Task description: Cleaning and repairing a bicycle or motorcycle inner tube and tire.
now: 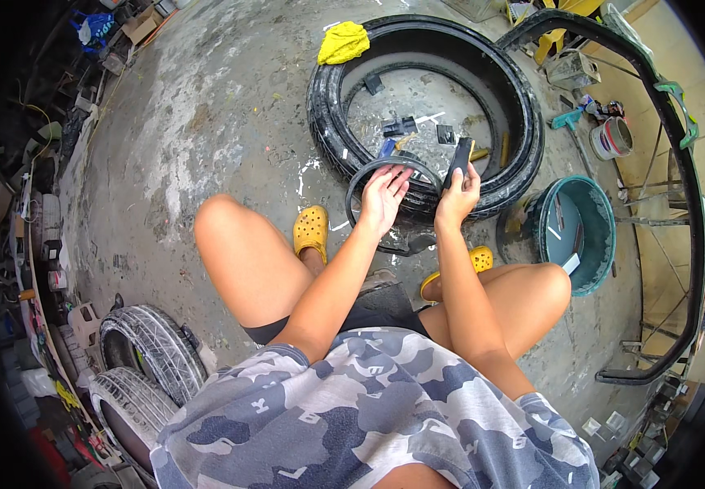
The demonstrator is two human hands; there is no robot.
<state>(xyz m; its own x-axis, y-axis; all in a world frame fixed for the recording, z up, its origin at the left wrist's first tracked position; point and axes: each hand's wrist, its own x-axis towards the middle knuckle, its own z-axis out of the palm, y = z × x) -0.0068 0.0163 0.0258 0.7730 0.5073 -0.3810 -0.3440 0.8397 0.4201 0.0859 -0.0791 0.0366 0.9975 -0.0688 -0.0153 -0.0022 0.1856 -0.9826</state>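
Note:
In front of me, my left hand is palm up with its fingers stretched and slightly apart, against a thin black rubber-looking loop. Whether it bears the loop's weight is unclear. Beside it on the right, my right hand is closed on a flat black bar-shaped piece, tilted upward. Both hands are over the near wall of a large black tyre lying flat on the floor. Inside its ring lie dark square patches, a blue item and white strips.
A yellow cloth rests on the tyre's far left edge. Right of my knee stands a teal bucket holding cloudy liquid. Beyond it are a small paint pail and a curved black frame. More tyres stand at lower left.

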